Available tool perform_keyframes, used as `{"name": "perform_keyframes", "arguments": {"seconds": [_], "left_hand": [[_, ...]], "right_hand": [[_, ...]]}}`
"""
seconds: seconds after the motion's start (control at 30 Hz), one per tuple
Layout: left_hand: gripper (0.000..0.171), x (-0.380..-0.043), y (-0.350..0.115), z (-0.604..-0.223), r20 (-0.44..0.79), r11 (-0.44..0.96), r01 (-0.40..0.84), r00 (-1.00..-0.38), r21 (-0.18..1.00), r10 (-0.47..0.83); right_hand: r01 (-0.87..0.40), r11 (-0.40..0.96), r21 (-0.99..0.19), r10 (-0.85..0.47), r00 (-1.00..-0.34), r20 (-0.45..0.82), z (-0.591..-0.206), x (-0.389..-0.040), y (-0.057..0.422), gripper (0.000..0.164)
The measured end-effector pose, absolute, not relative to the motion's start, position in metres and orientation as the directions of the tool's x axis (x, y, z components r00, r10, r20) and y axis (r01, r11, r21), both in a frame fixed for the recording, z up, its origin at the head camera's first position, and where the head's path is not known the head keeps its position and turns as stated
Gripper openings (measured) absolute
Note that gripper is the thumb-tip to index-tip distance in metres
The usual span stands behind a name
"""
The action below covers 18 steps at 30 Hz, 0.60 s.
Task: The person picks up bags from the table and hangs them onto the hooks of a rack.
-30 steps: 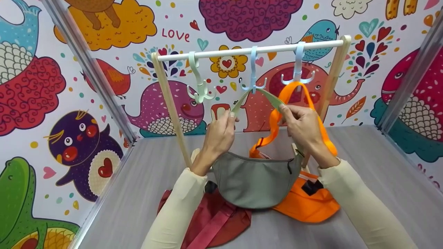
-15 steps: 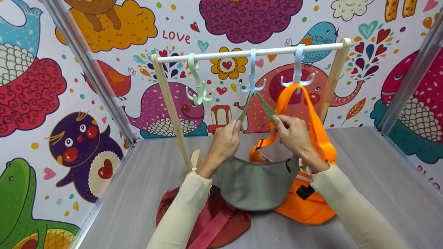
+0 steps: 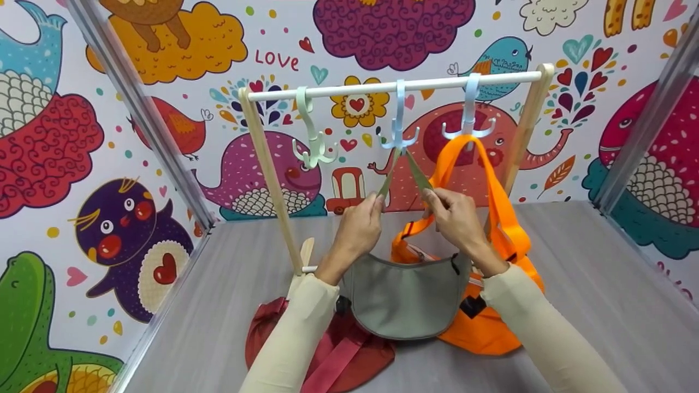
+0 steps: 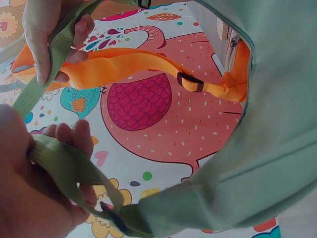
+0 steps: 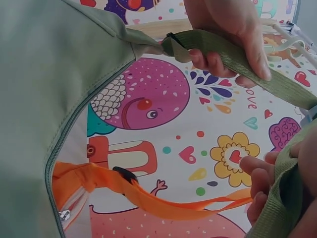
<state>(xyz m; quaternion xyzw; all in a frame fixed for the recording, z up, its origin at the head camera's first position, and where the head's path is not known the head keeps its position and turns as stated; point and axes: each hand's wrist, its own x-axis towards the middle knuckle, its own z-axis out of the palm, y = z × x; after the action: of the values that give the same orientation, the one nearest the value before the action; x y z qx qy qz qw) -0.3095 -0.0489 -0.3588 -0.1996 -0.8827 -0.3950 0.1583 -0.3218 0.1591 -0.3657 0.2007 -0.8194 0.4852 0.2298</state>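
A grey-green waist bag (image 3: 409, 305) hangs by its green strap (image 3: 419, 173), whose top meets the lower part of the middle blue hook (image 3: 399, 125). My left hand (image 3: 357, 229) pinches the strap's left side below the hook. The right side is pinched by my right hand (image 3: 458, 218), level with the left. In the left wrist view the strap (image 4: 59, 158) runs folded through my left fingers. From the right wrist, the bag's zipper (image 5: 74, 119) is seen along its upper edge. The exact contact between strap and hook prong is too small to tell.
An orange bag (image 3: 486, 327) hangs by its strap from the right blue hook (image 3: 468, 117), its body low on the grey surface. A dark red bag (image 3: 349, 360) lies front left. A pale green hook (image 3: 314, 142) hangs on the white rod (image 3: 355, 89) between wooden posts.
Both hands have slid down along the strap and drawn closer together. The grey-green bag has sunk slightly, and the strap's two sides now hang steeper under the hook.
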Motion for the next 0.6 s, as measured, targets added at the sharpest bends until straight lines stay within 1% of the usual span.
{"name": "perform_keyframes", "arguments": {"seconds": [0.13,0.3,0.6], "left_hand": [[0.028,-0.308,-0.047,-0.361,0.416,0.599,0.464,-0.88,0.653,0.228],[0.029,-0.307,-0.046,-0.363,0.392,0.589,0.444,-0.892,0.675,0.223],[0.031,-0.308,-0.044,-0.366,0.43,0.587,0.472,-0.875,0.658,0.221]], "right_hand": [[-0.554,0.454,-0.698,-0.097,-0.809,0.579,-0.371,-0.323,0.156,0.026],[-0.555,0.43,-0.712,-0.108,-0.815,0.57,-0.373,-0.322,0.154,0.028],[-0.551,0.422,-0.72,-0.105,-0.818,0.565,-0.377,-0.321,0.152,0.034]]}}
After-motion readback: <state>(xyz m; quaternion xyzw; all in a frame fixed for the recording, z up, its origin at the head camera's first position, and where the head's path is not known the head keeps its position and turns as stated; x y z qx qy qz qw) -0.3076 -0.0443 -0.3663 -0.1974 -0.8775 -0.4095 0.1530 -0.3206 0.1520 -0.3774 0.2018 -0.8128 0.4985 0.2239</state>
